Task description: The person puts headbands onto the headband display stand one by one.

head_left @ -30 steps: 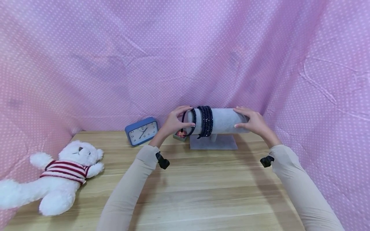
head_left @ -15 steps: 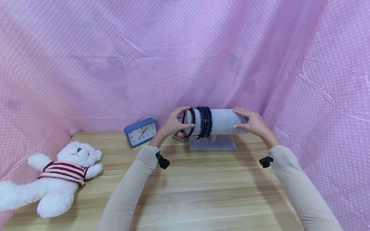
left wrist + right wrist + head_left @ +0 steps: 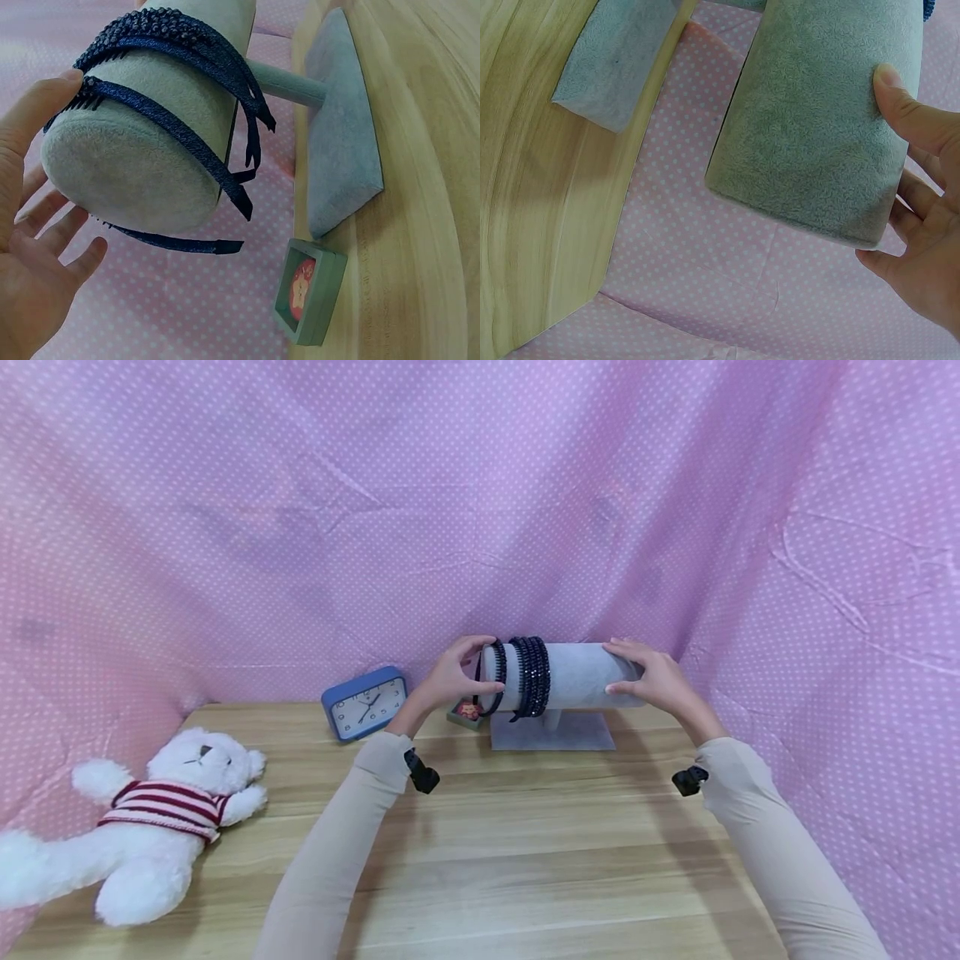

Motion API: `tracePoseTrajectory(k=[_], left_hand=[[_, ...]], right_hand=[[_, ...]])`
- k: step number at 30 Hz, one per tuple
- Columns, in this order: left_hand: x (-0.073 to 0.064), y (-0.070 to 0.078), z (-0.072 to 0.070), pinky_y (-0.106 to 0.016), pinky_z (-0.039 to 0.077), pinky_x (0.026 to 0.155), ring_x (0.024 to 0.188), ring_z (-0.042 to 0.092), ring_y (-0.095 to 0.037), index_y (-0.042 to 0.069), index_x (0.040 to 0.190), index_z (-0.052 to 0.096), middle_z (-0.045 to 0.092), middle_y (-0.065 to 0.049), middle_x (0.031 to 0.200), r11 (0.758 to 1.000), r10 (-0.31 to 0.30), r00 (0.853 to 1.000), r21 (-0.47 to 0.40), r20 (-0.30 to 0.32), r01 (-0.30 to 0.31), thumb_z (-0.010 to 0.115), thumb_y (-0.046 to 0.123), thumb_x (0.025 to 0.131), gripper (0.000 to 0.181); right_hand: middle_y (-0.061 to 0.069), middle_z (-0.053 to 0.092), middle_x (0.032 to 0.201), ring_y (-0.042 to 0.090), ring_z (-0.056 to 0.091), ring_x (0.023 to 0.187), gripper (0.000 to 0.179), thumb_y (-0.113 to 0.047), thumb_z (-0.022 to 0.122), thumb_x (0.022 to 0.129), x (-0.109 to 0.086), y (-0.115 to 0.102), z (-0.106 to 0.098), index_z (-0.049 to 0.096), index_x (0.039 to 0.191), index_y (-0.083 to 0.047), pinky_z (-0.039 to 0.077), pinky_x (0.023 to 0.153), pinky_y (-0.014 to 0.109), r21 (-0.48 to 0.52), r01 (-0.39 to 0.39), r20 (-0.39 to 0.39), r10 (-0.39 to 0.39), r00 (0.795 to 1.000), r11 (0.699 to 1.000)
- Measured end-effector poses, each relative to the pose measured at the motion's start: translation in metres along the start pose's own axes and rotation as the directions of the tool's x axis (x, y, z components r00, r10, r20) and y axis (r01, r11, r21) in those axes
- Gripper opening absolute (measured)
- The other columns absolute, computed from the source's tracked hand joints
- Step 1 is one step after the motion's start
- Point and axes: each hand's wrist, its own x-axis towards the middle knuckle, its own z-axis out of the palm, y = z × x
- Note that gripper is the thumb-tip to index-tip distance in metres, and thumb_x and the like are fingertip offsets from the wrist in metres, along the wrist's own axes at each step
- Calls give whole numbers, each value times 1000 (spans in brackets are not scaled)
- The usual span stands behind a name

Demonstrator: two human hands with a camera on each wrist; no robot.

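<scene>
A grey plush headband stand [image 3: 585, 675], a horizontal roll on a post and flat base, stands at the back of the table. Several dark blue beaded headbands [image 3: 534, 681] sit side by side left of its middle. Around the left end of the roll is another headband [image 3: 161, 120], which my left hand [image 3: 450, 678] pinches, thumb in front and fingers behind. A further dark band [image 3: 172, 241] hangs by the roll's end, near the left fingers. My right hand [image 3: 660, 681] grips the roll's right end, its thumb on the front [image 3: 904, 109]; the fingers behind are partly hidden.
Left of the stand is a blue alarm clock [image 3: 367, 703]. A small green frame with a red picture [image 3: 319, 292] lies by the stand's base. A white teddy bear [image 3: 172, 814] lies at the left. Pink dotted cloth [image 3: 480, 527] hangs behind the wooden table [image 3: 555, 843].
The whole scene shifts very slightly in the head view, first left and down. Both hands keep their places on the stand and headband; nothing else visibly moves.
</scene>
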Motion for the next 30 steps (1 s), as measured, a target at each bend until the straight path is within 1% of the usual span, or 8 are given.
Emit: tracePoseTrajectory(k=[2,6,9,12,19,26,30], left_hand=[[1,0,-1,-52,35,123,144,43,-32,11,148,49,48,-12,151,1000,4,1000,14,7,-4,88,20,80,79],[3,-2,-1,-47,37,122,143,43,-28,13,147,51,50,-9,151,999,5,1000,41,22,-6,89,22,79,79],[3,-2,-1,-43,37,122,144,43,-25,14,147,52,51,-7,151,999,-2,1000,47,29,1,89,23,79,78],[3,-1,0,-42,36,123,144,43,-24,14,147,52,51,-6,151,998,-6,1000,56,30,4,89,24,79,78],[3,2,2,-47,35,123,145,42,-24,16,149,50,50,-4,154,997,3,1000,76,27,-5,89,28,79,81],[3,0,6,-47,35,123,147,39,-22,24,151,49,46,1,157,996,-17,1000,90,24,15,89,37,79,84],[3,0,8,-50,34,123,148,39,-22,24,151,49,45,0,158,996,-8,1000,92,18,7,89,37,79,84]], right_hand=[[21,49,153,45,41,145,75,-19,89,78,0,0,1,57,144,-8,28,122,59,5,4,-2,-4,1000,1000],[21,50,152,44,42,144,75,-18,89,77,0,0,2,58,144,-7,29,122,59,9,15,-12,-14,1000,1000],[21,51,151,44,43,143,75,-17,89,77,0,0,3,58,144,-7,29,122,59,8,20,-17,-20,1000,1000],[21,51,151,44,43,143,74,-16,89,77,-1,-1,2,58,144,-6,29,122,59,8,23,-18,-23,1000,1000],[20,51,152,45,43,143,74,-18,89,78,0,0,1,58,144,-8,29,122,60,6,14,-9,-14,1000,1000],[21,50,152,46,42,143,74,-17,88,78,-1,-1,0,57,145,-7,29,121,61,2,9,-5,-9,1000,1000],[21,50,152,47,43,143,74,-16,89,78,-1,0,0,57,144,-7,29,121,61,-1,11,-9,-11,1000,1000]])
